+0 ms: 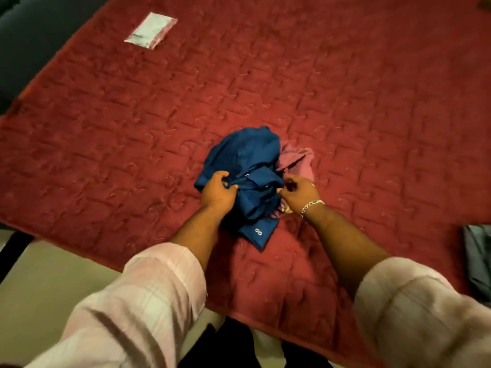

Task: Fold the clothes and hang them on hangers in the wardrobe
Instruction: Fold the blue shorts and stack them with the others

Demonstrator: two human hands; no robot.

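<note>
At the bottom of the frame two forearms in rolled pale pink sleeves (148, 293) are reaching forward over the near edge of a bed covered in a red quilted bedspread (345, 102), with a strip of pale floor (39, 282) showing at the lower left. Just beyond them, near the centre of the frame, the left hand (216, 191) is clenching a fold of a crumpled blue shirt (247, 155), its fingers curling into the cloth at the shirt's left side. The right hand (299, 192), wearing a silver chain bracelet (312, 205) at the wrist, is pinching the shirt's right edge between thumb and fingertips. A buttoned cuff of the shirt is lying flat on the bedspread below the hands. A pink garment (299, 162) is bunching up just beside the shirt on its right, partly tucked under it. At the right edge of the frame a grey cloth (478, 256) is lying on the bed. Far off at the upper left, a flat clear packet (151, 30) is resting on the bedspread, well apart from the clothes
</note>
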